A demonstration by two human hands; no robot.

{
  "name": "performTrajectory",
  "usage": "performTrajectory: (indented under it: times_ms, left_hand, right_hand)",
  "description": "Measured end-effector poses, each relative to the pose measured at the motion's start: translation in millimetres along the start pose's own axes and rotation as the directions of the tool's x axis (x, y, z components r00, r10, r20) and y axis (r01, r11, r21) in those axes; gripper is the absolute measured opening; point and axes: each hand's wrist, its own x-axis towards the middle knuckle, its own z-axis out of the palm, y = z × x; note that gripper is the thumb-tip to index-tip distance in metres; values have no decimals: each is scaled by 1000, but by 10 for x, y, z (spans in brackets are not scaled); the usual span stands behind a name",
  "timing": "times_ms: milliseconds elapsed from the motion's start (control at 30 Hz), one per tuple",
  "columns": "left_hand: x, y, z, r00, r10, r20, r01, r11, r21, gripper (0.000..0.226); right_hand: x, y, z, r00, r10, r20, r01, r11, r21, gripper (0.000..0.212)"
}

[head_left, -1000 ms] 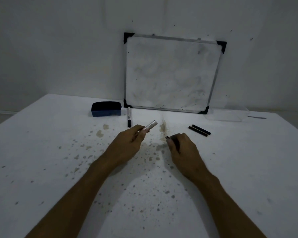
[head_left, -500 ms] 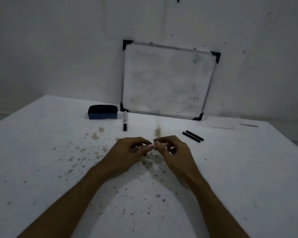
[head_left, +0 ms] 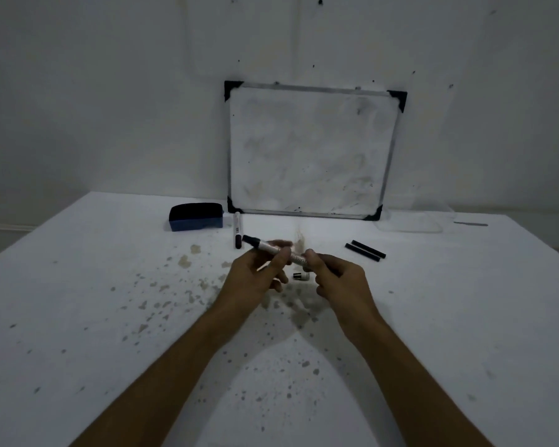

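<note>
You hold the marker (head_left: 266,247) between both hands, just above the table (head_left: 78,317). It slants, its black tip up and away past your left hand (head_left: 255,279), its other end at your right hand (head_left: 342,279). Your left fingers and thumb are curled round the middle of the barrel. Your right fingertips pinch the near end, with the other fingers curled in. The hands are close together, joined only by the marker.

A small plug (head_left: 300,276) lies on the table in the gap between your hands, under the marker and apart from it.

Just beyond your left hand a second marker (head_left: 237,228) lies flat, pointing away from you. Further out to its left sits a blue eraser (head_left: 196,216). Beyond your right hand, off to the right, two black sticks (head_left: 365,249) lie side by side. Straight ahead, well past both hands, a smudged whiteboard (head_left: 310,150) leans against the wall. The table round your hands is speckled with brown stains.
</note>
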Motion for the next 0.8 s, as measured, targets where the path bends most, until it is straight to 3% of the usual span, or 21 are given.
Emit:
performTrajectory:
  times_ms: [100,167,267,333,400,467,533,667,800]
  left_hand:
    - [-1,27,44,997,-57,-56,55,998,-31,38]
    - [-4,46,34,993,-42,-113,36,998,-58,39]
    - [-5,96,60,988,25,-154,-40,994,-100,34]
    - [-20,103,121,983,62,-174,-84,989,-123,31]
    - [-48,33,187,983,76,-169,-90,993,-77,25]
    - [-93,-69,275,996,62,-63,-59,997,52,19]
    - [-120,-121,331,998,57,10,-58,988,141,24]
    - [-85,-106,266,996,89,-28,-82,978,192,36]
    - [-57,-83,208,980,150,-133,-141,987,75,25]
  right_hand:
    - [5,40,36,1000,9,25,-9,1000,11,36]
    - [50,36,46,987,158,5,-153,950,271,47]
    - [97,2,47,918,377,122,-349,623,700,62]
    - [116,8,18,901,401,163,-359,482,799,68]
    - [133,8,-20,909,378,177,-335,410,848,71]
    - [129,-16,-4,917,345,201,-337,402,851,71]
    - [105,-25,61,914,342,218,-366,463,807,73]
    - [74,-33,94,912,308,272,-393,460,796,74]
    - [90,-19,87,914,308,266,-384,441,811,68]
